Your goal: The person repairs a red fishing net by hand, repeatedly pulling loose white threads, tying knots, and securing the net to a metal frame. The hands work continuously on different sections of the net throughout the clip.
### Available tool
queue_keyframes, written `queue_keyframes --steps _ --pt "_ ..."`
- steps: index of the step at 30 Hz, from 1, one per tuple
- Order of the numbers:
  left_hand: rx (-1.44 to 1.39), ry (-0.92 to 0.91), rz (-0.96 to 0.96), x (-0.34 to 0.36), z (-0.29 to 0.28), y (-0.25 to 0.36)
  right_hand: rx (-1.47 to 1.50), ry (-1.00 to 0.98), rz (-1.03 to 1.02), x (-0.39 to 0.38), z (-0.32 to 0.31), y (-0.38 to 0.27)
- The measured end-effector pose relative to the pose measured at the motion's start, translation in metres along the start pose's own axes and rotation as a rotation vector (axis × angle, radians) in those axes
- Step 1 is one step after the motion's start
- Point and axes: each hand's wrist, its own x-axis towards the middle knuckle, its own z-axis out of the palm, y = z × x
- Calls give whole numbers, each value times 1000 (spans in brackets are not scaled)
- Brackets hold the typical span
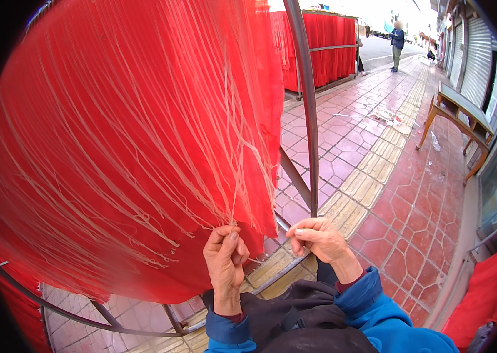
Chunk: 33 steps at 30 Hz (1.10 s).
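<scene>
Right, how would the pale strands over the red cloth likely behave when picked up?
The pale strands are probably floppy, since their loose ends bend and curl. They look light, being thin against the red cloth. They may tangle, as several cross above the left hand.

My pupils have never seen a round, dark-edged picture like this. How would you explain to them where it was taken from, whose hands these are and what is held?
There is no machine here: a person works with two bare hands. A wide fisheye camera on the person's head looks down, so straight edges bend near the rim and the blue sleeves come in from below.

The left hand pinches a pale strand, one of many hanging over a large red cloth. The right hand has its fingertips drawn together; whether it holds a strand is too small to tell.

Below is patterned paving with scattered litter. A small table stands to the right, and another person is farther off.
</scene>
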Motion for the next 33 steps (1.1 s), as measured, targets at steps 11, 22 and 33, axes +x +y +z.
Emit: queue_keyframes --steps 11,22,33 --pt "162 6 53 -4 -9 -8 -961 217 -1006 14 12 -46" --pt "157 -21 -209 -19 -22 -30 -218 50 -272 157 -45 -17" --pt "123 -14 -113 -33 -44 -51 -94 147 -354 59 -59 2"
